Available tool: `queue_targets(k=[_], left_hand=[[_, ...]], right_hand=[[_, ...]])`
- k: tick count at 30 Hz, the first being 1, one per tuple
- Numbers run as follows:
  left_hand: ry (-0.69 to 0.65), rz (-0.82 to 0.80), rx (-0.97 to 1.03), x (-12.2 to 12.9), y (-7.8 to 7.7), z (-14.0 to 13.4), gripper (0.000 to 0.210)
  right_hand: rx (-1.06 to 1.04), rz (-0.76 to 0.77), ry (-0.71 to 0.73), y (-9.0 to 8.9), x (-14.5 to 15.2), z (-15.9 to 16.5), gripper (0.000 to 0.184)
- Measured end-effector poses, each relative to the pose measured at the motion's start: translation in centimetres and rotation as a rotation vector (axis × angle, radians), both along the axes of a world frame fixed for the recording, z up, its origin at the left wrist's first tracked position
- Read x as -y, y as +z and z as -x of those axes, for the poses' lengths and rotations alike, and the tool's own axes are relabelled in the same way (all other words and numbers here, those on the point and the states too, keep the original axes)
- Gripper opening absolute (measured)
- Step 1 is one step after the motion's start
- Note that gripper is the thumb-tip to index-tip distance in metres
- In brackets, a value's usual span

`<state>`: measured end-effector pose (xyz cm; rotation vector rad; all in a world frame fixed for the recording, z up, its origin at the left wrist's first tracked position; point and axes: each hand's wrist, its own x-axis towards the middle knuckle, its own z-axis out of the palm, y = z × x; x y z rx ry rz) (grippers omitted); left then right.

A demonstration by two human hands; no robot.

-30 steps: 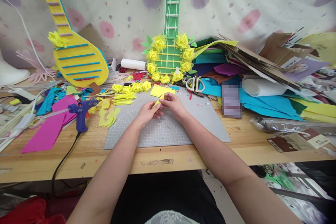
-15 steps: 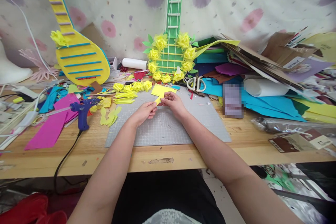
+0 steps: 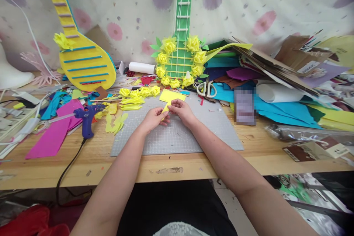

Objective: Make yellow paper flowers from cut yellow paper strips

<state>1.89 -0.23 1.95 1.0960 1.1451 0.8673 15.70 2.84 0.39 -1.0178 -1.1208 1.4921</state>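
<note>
Between my two hands is a small piece of yellow paper (image 3: 167, 107), pinched from both sides above the grey cutting mat (image 3: 193, 136). My left hand (image 3: 155, 118) grips its left side between thumb and fingers. From the right, my right hand (image 3: 181, 110) pinches it with thumb and forefinger; part of the paper is hidden by the fingers. Just behind my hands lies a flat yellow sheet (image 3: 173, 94). To the left are a stack of folded yellow paper strips (image 3: 130, 104), several yellow paper flowers (image 3: 144, 91) and cut yellow petals (image 3: 115, 122).
A green paper guitar (image 3: 181, 59) ringed with yellow flowers stands behind the mat, a yellow one (image 3: 87, 62) to its left. A blue glue gun (image 3: 87, 120) with a cord sits left. Scissors (image 3: 207, 89), a blurred-out rectangle (image 3: 245, 106) and piled coloured sheets (image 3: 284, 112) are right.
My fingers have shifted on the yellow paper, and it is now tilted differently. My left hand has moved slightly to the right, with its fingers more extended below.
</note>
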Motion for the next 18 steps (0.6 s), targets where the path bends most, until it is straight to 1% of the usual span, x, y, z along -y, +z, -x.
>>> queue_targets(k=[3, 7, 10, 13, 15, 18], left_hand=[[0.041, -0.026, -0.028, -0.03, -0.32, -0.41, 0.020], [0.082, -0.076, -0.018, -0.19, -0.60, -0.65, 0.014], [0.065, -0.103, -0.021, -0.27, -0.73, -0.67, 0.014], [0.018, -0.134, -0.039, -0.29, -0.80, -0.63, 0.021], [-0.002, -0.139, -0.034, -0.25, -0.75, -0.60, 0.022], [0.010, -0.127, -0.015, -0.14, -0.53, -0.59, 0.020]], right_hand=[[-0.028, -0.012, 0.002, -0.09, -0.03, -0.01, 0.036], [-0.075, -0.017, -0.036, -0.36, -0.22, -0.03, 0.038], [-0.068, -0.028, -0.013, -0.47, -0.23, 0.09, 0.038], [-0.030, -0.060, 0.020, -0.46, -0.20, 0.20, 0.037], [-0.023, -0.066, 0.003, -0.40, -0.24, 0.18, 0.037], [-0.026, -0.052, -0.069, -0.29, -0.39, 0.05, 0.038]])
